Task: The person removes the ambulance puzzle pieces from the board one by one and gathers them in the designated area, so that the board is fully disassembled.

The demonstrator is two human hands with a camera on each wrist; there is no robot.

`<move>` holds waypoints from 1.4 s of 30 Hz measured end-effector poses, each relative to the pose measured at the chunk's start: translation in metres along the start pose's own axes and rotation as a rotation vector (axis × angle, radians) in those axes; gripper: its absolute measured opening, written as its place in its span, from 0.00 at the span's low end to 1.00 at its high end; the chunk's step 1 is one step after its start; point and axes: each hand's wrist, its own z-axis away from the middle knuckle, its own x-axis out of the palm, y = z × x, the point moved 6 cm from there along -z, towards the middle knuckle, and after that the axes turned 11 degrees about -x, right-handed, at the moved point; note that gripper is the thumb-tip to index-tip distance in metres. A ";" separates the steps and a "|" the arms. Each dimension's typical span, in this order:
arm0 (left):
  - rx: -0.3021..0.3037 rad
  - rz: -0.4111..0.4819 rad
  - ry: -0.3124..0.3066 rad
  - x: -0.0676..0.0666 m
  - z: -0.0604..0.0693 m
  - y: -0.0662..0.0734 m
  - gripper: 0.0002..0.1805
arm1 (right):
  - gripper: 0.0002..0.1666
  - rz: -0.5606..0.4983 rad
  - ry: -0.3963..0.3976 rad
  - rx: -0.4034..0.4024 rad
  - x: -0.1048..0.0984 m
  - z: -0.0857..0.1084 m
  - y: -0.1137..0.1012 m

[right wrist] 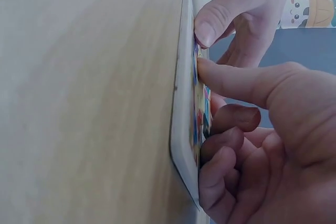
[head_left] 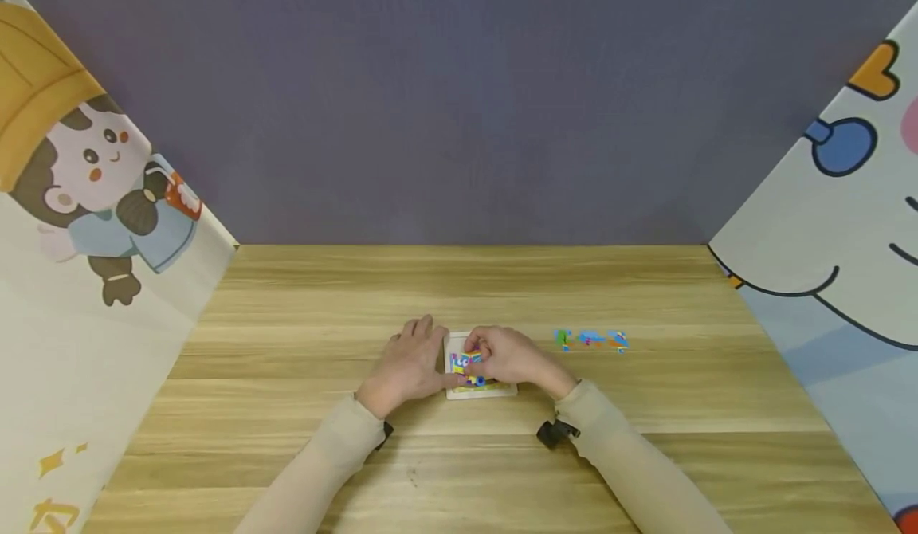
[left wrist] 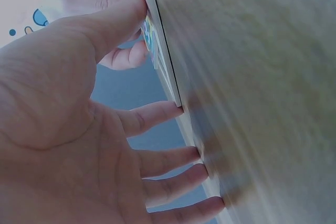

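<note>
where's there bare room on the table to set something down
Free: the table left of the left hand; the strip between the puzzle board and the dark back wall; the stretch right of the loose pieces. Crowded: the board itself, partly covered by that hand and the right hand.

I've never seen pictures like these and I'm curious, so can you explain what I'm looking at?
There's no robot: the left grip and right grip are a person's bare hands. The big picture comes from a camera on the person's head, looking forward and down. The other two come from wrist cameras, one for each hand. On the wooden table lies a pale-edged picture board, with small colourful pieces off to the right. The left grip is spread out, its thumb touching the board. The right grip has curled fingers and its thumb at the board's picture; whether it pinches a piece is too hidden to tell.
</note>
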 end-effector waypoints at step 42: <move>-0.021 -0.005 0.000 0.002 -0.001 -0.001 0.50 | 0.05 -0.160 -0.013 -0.078 -0.003 -0.001 0.008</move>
